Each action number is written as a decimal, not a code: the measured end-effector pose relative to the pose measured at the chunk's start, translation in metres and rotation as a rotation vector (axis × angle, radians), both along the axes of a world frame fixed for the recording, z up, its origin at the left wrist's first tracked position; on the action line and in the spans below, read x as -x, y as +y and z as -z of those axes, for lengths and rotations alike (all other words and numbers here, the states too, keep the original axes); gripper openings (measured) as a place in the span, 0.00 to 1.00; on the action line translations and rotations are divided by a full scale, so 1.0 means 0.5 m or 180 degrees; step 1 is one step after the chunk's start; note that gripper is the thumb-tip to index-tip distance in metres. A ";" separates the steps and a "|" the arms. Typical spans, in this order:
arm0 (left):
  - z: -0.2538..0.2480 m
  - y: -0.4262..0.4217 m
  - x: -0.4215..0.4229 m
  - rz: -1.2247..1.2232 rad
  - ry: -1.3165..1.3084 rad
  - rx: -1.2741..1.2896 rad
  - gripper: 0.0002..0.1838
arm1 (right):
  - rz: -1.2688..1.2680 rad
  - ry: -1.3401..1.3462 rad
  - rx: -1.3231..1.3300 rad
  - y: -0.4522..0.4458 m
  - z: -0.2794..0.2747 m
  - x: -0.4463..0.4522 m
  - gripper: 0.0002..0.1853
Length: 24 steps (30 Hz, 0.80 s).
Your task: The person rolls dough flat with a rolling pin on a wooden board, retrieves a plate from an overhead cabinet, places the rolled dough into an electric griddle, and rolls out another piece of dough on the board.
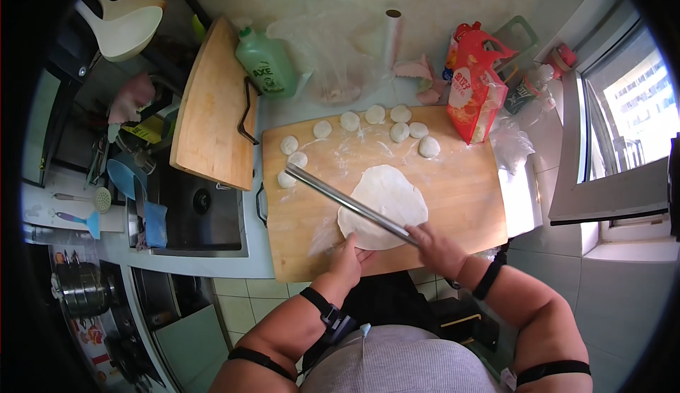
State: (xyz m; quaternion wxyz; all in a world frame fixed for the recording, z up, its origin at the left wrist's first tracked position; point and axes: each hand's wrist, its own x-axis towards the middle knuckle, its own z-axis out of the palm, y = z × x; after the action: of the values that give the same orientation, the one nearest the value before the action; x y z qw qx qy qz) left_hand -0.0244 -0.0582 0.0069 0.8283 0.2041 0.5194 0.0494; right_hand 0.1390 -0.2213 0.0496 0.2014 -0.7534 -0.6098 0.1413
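A flat, rounded dough sheet [388, 193] lies on the floured wooden board [460, 187]. My right hand [440, 250] is wrapped round the near end of a shiny metal rolling pin [340, 198], which slants across the sheet toward the upper left. The pin's far end is beside a dough ball [286, 180]. At the sheet's near edge, my left hand [347, 261] has its thumb on the dough and its fingers along the rim, closed on that edge. Several more dough balls [375, 114] sit in an arc along the board's far and left sides.
A red flour bag [476, 85] stands at the board's back right corner. Behind the board are a green AXE bottle [265, 63] and a plastic bag [329, 67]. Left, a second wooden board [212, 109] leans upright by the sink [198, 244]. An open window [623, 109] is at right.
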 end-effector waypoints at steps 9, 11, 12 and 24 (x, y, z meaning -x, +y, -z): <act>0.001 -0.012 0.008 0.0754 -0.0339 0.0115 0.17 | -0.0415 -0.0214 -0.0106 0.023 0.035 -0.174 0.21; 0.003 -0.008 -0.003 0.1020 -0.0345 0.0382 0.18 | -0.0437 -0.0263 -0.0088 0.023 0.045 -0.190 0.21; 0.002 0.000 -0.010 0.1029 -0.0340 0.0383 0.18 | -0.0476 -0.0317 -0.0063 0.027 0.042 -0.196 0.20; -0.007 0.027 -0.122 0.3312 0.0757 -0.6556 0.31 | -0.0081 -0.0266 -0.0150 0.140 0.034 -0.052 0.35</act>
State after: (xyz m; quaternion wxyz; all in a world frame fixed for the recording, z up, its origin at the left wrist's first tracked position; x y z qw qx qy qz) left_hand 0.0368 -0.0448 0.0103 0.1362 0.9740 0.1611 0.0827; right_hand 0.1648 -0.1511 0.0324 0.1916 -0.7459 -0.6303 0.0980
